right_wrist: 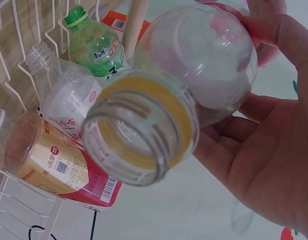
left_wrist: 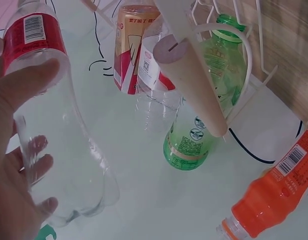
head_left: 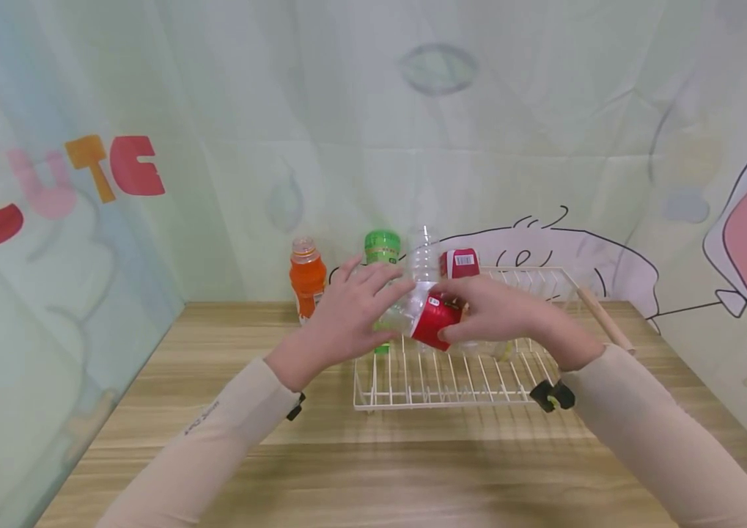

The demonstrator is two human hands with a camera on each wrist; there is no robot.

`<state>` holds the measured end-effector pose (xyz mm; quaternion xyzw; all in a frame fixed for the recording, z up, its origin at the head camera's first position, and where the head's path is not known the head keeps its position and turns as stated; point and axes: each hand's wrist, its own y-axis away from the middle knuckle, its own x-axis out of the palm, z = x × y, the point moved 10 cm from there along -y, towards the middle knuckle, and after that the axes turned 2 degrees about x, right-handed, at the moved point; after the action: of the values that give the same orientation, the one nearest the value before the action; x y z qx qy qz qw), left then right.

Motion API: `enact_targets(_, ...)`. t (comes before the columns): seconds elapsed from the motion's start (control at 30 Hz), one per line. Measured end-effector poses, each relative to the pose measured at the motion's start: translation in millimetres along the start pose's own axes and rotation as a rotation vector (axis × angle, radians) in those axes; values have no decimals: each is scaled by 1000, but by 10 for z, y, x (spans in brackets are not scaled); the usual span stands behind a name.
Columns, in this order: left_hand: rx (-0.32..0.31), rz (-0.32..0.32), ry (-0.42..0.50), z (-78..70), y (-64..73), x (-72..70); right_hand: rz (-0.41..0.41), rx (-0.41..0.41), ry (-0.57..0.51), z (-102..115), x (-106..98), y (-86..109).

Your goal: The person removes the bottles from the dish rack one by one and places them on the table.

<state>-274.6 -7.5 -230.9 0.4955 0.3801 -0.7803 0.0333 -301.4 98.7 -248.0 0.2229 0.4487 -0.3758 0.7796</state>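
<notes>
A clear plastic bottle with a red label (head_left: 438,321) lies tilted between both hands above the wire rack. My left hand (head_left: 350,315) holds its clear base end, thumb on the near side and fingers round the back, visible through the plastic in the left wrist view. Round the bottle's body curls my right hand (head_left: 495,308), with the thumb and fingers on opposite sides. The uncapped neck (right_wrist: 139,132), with a yellow ring, faces the right wrist camera. In the rack, a green bottle (right_wrist: 96,47), a clear bottle (right_wrist: 69,92) and a gold-and-red labelled bottle (right_wrist: 59,160) lean neck down.
The white wire rack (head_left: 452,400) with a wooden handle (head_left: 604,319) stands on the wooden table (head_left: 261,469). An uncapped orange bottle (head_left: 307,282) stands upright left of the rack. Behind hangs a printed curtain (head_left: 248,110).
</notes>
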Motion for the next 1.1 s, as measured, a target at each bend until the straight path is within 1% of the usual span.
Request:
enact_targets(0.2,-7,-12,-15,6,21,2,2,-12,-9,1,27,-7)
enact_targets(0.43,-4,-18,-20,17,38,14,-7,-4,-26,-32,30,-10)
enact_targets(0.77,-32,4,-25,60,75,51,-19,-23,-19,-37,28,-32)
enact_targets(1.1,-26,-20,-4,66,114,25,-30,-18,-14,-24,21,-45)
